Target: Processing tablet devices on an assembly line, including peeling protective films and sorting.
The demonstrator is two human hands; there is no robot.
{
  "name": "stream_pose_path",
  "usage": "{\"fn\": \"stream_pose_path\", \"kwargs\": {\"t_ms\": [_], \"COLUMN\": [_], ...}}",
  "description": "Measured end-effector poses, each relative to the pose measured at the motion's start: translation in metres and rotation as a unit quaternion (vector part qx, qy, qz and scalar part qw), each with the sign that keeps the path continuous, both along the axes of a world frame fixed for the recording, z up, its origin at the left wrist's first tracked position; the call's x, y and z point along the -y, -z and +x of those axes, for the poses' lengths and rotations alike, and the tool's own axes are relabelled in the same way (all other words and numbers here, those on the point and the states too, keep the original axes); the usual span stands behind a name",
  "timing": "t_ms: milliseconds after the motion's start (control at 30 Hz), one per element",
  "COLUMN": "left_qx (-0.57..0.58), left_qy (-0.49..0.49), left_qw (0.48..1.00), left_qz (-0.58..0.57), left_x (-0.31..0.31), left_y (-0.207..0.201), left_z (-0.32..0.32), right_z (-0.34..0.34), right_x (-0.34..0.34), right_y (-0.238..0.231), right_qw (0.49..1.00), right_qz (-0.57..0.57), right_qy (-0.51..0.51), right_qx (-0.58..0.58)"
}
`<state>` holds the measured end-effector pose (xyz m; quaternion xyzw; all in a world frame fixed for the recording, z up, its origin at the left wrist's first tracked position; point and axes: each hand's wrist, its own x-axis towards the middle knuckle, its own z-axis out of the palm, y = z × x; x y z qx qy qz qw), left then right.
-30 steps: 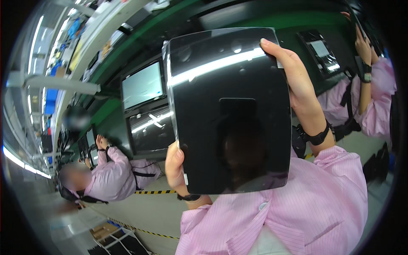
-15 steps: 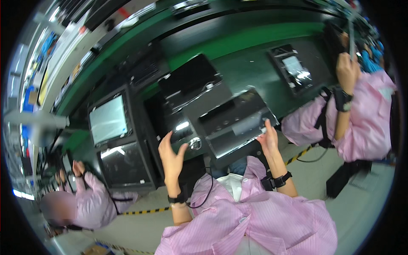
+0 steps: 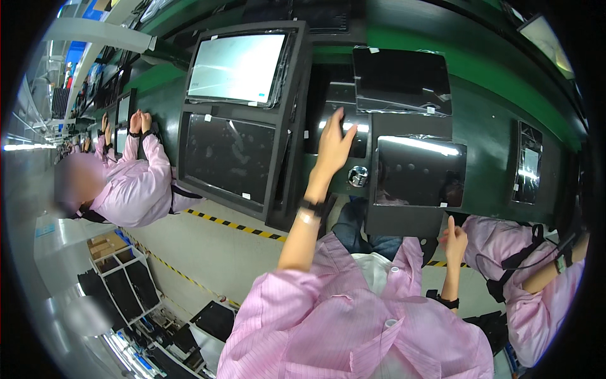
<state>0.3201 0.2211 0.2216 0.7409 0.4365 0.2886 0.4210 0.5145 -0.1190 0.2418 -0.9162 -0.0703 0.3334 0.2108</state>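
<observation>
My left hand (image 3: 333,144) reaches out with its fingers apart and holds nothing. It hovers over or rests on a black flat panel (image 3: 349,142); contact cannot be made out. Just right of it, a black tablet-like screen (image 3: 420,170) with faint round marks and a white tab lies on a dark mat (image 3: 404,222). My right hand (image 3: 453,240) is near the mat's front right corner, apart from the screen, its fingers loosely spread and empty. Beyond the near screen lies another black screen (image 3: 403,81) in clear film. A small round shiny object (image 3: 358,177) sits between the panel and the mat.
To the left, a dark tray (image 3: 290,114) holds a lit white screen (image 3: 238,66) and a dark screen (image 3: 228,158). A small device (image 3: 528,161) lies on the green bench (image 3: 483,136) at right. Co-workers in pink stand close on both sides.
The view has swung left. My right hand has let go of the near screen's right edge and drawn back; the screen now lies on the mat. My left hand has reached forward over the panel.
</observation>
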Motion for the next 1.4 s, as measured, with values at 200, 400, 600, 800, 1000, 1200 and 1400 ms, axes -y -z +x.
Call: {"fn": "stream_pose_path", "kwargs": {"t_ms": [200,400,600,800,1000,1200,1400], "left_qx": [-0.007,0.016,0.008,0.022,0.028,0.019,0.149], "left_qy": [-0.006,0.155,0.200,0.203,0.211,0.162,0.123], "left_qw": [1.000,0.986,0.970,0.971,0.970,0.980,0.946], "left_qz": [-0.006,-0.061,-0.136,-0.124,-0.115,-0.113,-0.260], "left_x": [-0.029,0.054,0.075,0.075,0.077,0.059,-0.008], "left_y": [0.008,-0.001,0.022,0.029,0.023,-0.008,0.003], "left_z": [0.025,-0.049,-0.042,-0.040,-0.044,-0.034,0.034], "right_z": [-0.048,-0.035,-0.033,-0.030,0.009,0.119,0.107], "right_x": [-0.011,-0.004,-0.006,-0.008,-0.006,-0.003,-0.093], "right_y": [0.024,0.043,0.048,0.046,0.032,0.029,0.000], "right_qw": [0.751,0.848,0.855,0.864,0.899,0.952,0.891], "right_qz": [0.248,0.291,0.300,0.306,0.273,0.171,0.281], "right_qy": [0.373,0.331,0.313,0.335,0.304,0.249,0.020], "right_qx": [-0.486,-0.294,-0.286,-0.218,-0.157,0.058,0.355]}}
